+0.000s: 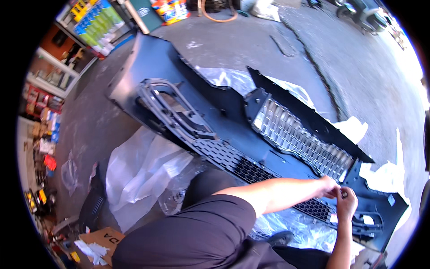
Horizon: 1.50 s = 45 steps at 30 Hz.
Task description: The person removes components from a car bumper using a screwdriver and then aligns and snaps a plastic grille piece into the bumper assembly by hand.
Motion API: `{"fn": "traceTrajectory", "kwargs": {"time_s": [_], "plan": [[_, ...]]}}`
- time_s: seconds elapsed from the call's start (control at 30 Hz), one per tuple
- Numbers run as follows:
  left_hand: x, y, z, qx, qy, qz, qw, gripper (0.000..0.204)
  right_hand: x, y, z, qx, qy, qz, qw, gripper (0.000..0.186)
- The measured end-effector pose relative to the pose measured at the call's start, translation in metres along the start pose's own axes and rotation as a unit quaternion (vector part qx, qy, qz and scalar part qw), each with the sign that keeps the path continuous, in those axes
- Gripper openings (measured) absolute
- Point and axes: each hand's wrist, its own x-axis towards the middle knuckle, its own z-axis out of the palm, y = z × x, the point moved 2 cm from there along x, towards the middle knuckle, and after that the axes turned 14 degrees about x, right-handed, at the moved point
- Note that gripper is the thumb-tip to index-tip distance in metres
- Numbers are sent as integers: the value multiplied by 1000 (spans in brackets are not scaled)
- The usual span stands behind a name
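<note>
A large dark car bumper (159, 58) lies with its inner side up, running from the upper left to the lower right. A chrome slatted grille (304, 141) is set in its middle, and a honeycomb mesh (253, 171) runs along the side nearer me. Over the right part of the bumper, beside the grille's lower end, my left hand (329, 187) and my right hand (347, 207) meet with fingers closed. Between their fingertips is a small dark piece (344, 194), too small to name. A grey oval trim frame (172, 110) sits at the bumper's left.
Crumpled clear plastic film (143, 168) lies under and around the bumper. A cardboard piece (105, 240) is at the lower left. Crowded shelves (42, 130) line the left side. A scooter (365, 18) stands at the far right, beyond a long floor crack (313, 67).
</note>
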Motion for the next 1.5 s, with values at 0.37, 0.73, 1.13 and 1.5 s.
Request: {"fn": "traceTrajectory", "kwargs": {"time_s": [0.37,0.73,1.13,1.5], "plan": [[-28,18,-2,25,29,-36,999,20,3,6,5,0,-20,-3,1000,11],[-20,38,-22,289,57,-53,954,22,0,17,13,-8,-55,70,996,13],[-248,170,-165,473,38,-8,880,30,-71,-1,71,62,-521,157,837,31],[-401,-142,-350,188,198,-27,962,30,-211,171,170,-54,-470,279,836,39]]}}
